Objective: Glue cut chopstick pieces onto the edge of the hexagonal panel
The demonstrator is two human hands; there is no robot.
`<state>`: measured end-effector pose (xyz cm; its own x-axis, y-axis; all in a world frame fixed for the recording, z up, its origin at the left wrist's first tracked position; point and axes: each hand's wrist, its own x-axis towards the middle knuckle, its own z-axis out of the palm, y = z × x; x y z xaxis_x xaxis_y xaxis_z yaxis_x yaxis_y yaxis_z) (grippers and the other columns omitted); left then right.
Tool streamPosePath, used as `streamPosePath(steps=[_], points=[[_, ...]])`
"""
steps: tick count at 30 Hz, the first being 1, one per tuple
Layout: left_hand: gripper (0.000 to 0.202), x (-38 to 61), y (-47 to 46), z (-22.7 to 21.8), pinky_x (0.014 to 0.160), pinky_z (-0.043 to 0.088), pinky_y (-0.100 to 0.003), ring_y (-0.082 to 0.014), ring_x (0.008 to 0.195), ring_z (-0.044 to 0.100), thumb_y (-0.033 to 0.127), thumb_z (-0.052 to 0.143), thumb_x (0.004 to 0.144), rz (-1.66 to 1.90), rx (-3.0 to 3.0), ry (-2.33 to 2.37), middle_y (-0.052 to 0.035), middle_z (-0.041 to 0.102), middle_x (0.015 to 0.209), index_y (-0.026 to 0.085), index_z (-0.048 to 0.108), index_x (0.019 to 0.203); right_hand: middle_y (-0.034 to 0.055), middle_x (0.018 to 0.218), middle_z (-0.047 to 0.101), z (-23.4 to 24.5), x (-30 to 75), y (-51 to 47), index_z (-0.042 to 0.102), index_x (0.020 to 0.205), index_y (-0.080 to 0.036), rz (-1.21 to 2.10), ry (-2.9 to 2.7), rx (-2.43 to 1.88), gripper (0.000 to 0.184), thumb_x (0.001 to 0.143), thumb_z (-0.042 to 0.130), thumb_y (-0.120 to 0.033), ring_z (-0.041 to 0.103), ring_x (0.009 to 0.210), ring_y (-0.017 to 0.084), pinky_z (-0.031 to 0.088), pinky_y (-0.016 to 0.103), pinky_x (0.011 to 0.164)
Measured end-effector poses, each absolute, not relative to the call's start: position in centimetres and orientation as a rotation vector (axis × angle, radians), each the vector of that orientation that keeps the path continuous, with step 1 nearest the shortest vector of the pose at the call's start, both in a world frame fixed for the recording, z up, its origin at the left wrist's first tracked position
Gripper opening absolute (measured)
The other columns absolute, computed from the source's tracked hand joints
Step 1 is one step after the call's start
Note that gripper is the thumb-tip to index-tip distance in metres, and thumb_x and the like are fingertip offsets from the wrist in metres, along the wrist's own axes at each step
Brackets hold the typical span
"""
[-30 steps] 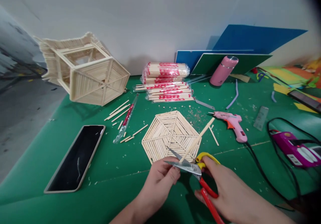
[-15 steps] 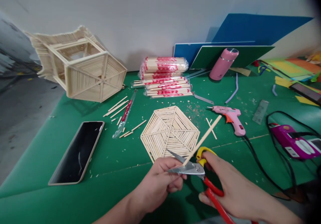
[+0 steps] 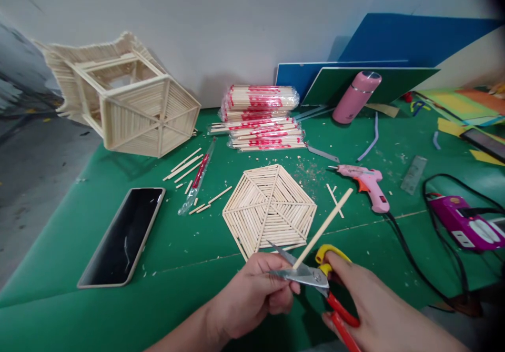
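Observation:
My left hand (image 3: 258, 294) is closed on the lower end of a wooden chopstick (image 3: 325, 225), which slants up to the right. Around the chopstick, close to my left fingers, lie the parted blades of the scissors (image 3: 305, 275), with red and yellow handles. My right hand (image 3: 371, 304) grips those handles, fingers through the yellow loop. Just beyond, flat on the table, is a hexagonal panel of sticks (image 3: 272, 204) with spokes meeting in its middle. Part of its near edge is hidden behind my left hand and the blades.
A stick-built lantern-like frame (image 3: 160, 123) stands back left, above a phone (image 3: 122, 239). Wrapped chopstick bundles (image 3: 260, 112) lie by the wall. Right of the panel are a pink glue gun (image 3: 366, 181), a pink bottle (image 3: 357, 97) and a purple power strip (image 3: 465, 223). Cut pieces litter the green table (image 3: 181, 310).
Both hands, with the chopstick and scissors, have shifted slightly down and right in view. The blades remain parted around the chopstick. The whole scene has moved a little as the camera turned.

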<state>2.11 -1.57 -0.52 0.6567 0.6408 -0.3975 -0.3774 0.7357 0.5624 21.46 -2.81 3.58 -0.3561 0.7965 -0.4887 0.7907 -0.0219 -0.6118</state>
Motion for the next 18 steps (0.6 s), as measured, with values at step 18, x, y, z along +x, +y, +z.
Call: streamPosePath(steps=[18], points=[[0.032, 3.0, -3.4, -0.3, 0.044, 0.02, -0.021, -0.0042, 0.044, 0.03, 0.045, 0.064, 0.07, 0.811, 0.547, 0.683, 0.0031, 0.043, 0.051, 0.014, 0.06, 0.068, 0.0045, 0.077, 0.067, 0.6, 23.4, -3.8, 0.049, 0.11, -0.025, 1.414, -2.149, -1.812, 0.057, 0.057, 0.064, -0.04, 0.064, 0.065, 0.022, 0.049, 0.027, 0.055]])
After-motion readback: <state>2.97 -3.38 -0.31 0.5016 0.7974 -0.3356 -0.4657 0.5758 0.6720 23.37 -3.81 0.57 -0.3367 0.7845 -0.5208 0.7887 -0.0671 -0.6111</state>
